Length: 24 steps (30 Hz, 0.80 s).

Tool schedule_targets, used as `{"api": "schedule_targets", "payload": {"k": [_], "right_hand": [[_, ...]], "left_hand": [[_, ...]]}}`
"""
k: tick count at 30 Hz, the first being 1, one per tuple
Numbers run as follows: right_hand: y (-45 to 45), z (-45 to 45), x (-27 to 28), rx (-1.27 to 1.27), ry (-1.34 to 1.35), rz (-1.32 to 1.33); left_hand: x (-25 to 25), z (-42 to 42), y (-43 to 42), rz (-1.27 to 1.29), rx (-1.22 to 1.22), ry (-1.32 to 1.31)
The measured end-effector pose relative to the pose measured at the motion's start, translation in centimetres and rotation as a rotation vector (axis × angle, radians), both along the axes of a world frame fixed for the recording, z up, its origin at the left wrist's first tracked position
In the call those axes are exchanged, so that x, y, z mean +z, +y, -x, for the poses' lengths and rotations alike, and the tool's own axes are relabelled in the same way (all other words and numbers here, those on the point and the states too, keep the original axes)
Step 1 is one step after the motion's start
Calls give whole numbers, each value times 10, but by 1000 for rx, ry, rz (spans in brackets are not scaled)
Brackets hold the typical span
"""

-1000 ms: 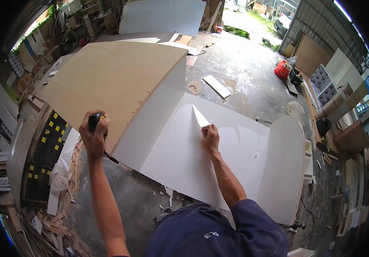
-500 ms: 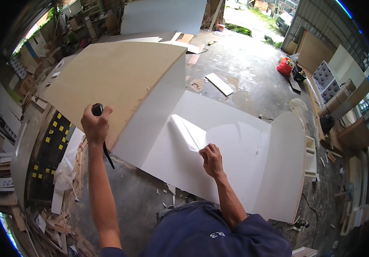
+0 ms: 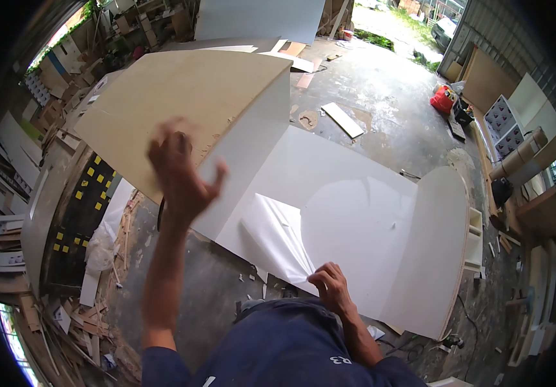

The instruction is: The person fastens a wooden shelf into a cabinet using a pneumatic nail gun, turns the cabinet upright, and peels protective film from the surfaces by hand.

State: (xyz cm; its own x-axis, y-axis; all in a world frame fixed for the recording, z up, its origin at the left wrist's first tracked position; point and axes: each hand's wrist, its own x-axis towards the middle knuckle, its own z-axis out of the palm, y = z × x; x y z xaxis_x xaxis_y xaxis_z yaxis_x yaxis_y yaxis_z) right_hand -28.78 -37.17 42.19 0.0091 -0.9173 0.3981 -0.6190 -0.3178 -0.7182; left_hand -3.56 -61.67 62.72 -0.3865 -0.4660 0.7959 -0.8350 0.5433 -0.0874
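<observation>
My right hand is closed in a pinch on the corner of a thin white film. The film is folded back in creases over the white inner panel of a large cabinet-like piece. Blurred by motion, my left hand is raised near the edge of the tan board, its thumb stuck out. Its fingers seem curled round a black-handled tool, mostly hidden, whose dark thin end shows beside the wrist.
A curved white end panel stands at the right. Wood scraps litter the floor at lower left, near a black board with yellow squares. A loose white plank lies beyond the piece.
My right hand has pulled the film corner toward my body, and the folded part is larger. My left hand has moved right, with its thumb now spread away.
</observation>
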Motion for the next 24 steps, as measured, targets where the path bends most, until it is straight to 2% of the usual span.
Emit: {"api": "schedule_targets", "payload": {"k": [2, 3, 5, 6, 8, 11, 13, 14, 15, 16, 18, 20, 22, 24], "right_hand": [[14, 0, 0, 38, -48, -24], [18, -1, 5, 67, -59, 0], [26, -1, 12, 106, -80, 3], [30, -2, 14, 136, -106, 10], [39, 0, 20, 157, -116, 4], [49, 1, 37, 228, -214, -108], [51, 0, 46, 302, -216, -179], [50, 0, 50, 368, -216, -240], [48, 1, 55, 372, -219, -245], [44, 3, 60, 450, -263, -264], [32, 9, 65, 525, -305, -282], [18, 21, 67, 580, -530, -284], [2, 27, 58, 424, -729, -251], [-21, 29, 40, 87, -798, -164]], "left_hand": [[-37, 19, 28, -416, -451, -103], [-63, 29, 35, -605, -576, -215], [-129, 38, 38, -885, -603, -482], [-165, 33, 38, -926, -588, -506], [-204, 23, 45, -941, -615, -482], [-217, 17, 80, -921, -695, -439], [-243, 8, 100, -882, -674, -374], [-244, 6, 109, -832, -658, -317], [-246, 6, 124, -804, -648, -110], [-246, 4, 135, -808, -646, -109], [-244, 2, 153, -848, -563, 88], [-231, -1, 171, -843, -533, 151], [-229, -13, 187, -870, -511, 178], [-232, -23, 202, -853, -515, 208]]}}
